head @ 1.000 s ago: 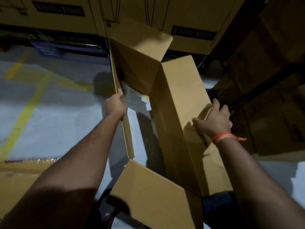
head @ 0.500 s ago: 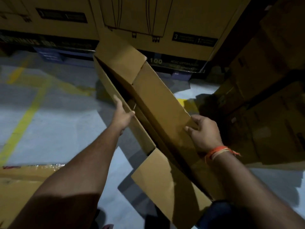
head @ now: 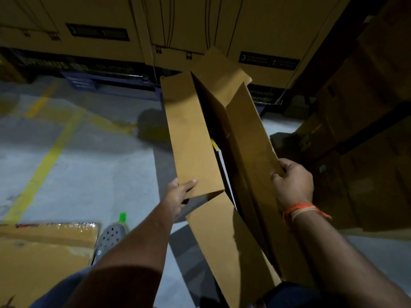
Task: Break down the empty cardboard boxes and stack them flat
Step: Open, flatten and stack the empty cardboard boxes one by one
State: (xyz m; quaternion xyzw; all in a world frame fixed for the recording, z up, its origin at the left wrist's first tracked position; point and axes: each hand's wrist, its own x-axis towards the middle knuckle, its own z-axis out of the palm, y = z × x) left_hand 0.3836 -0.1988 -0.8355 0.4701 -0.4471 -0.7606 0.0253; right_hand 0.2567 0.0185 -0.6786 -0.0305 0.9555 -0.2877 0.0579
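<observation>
Now the cardboard box (head: 195,138) is up off the floor (head: 73,170), held between both hands and nearly collapsed, its two long panels folded close with only a dark slit between them (flaps hang loose at both ends). Left hand (head: 178,196) grips the near corner of the left panel, thumb on top. Right hand (head: 293,183), orange thread at the wrist, curls its fingers round the right panel's outer edge. Flattened cardboard (head: 44,252) lies bottom left beside a grey shoe (head: 109,238); printed cartons (head: 255,30) stand behind.
</observation>
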